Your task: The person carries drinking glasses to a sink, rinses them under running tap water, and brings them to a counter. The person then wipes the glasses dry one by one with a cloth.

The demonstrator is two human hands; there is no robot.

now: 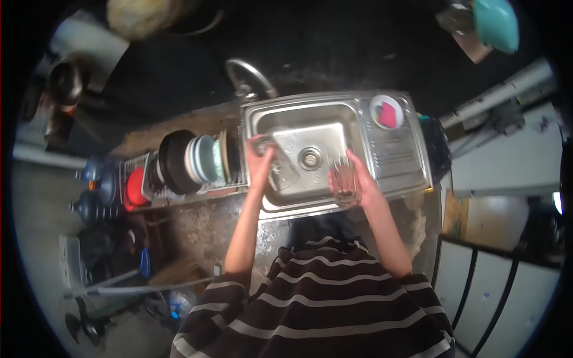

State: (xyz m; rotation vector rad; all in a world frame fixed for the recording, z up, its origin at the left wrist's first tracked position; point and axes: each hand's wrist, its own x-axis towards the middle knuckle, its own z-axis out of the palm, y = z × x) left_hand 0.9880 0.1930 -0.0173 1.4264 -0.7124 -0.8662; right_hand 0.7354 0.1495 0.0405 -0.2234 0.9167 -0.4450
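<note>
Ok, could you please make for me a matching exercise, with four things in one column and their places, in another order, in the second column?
Things:
1. Pink sponge
2. Clear glass
3. Drain
4. Red round item

Places:
A. At the bottom of the sink basin
B. In the dish rack
C. Inside the white bowl
D. In the right hand

Right pairs: 1-C, 2-D, 3-A, 4-B
</note>
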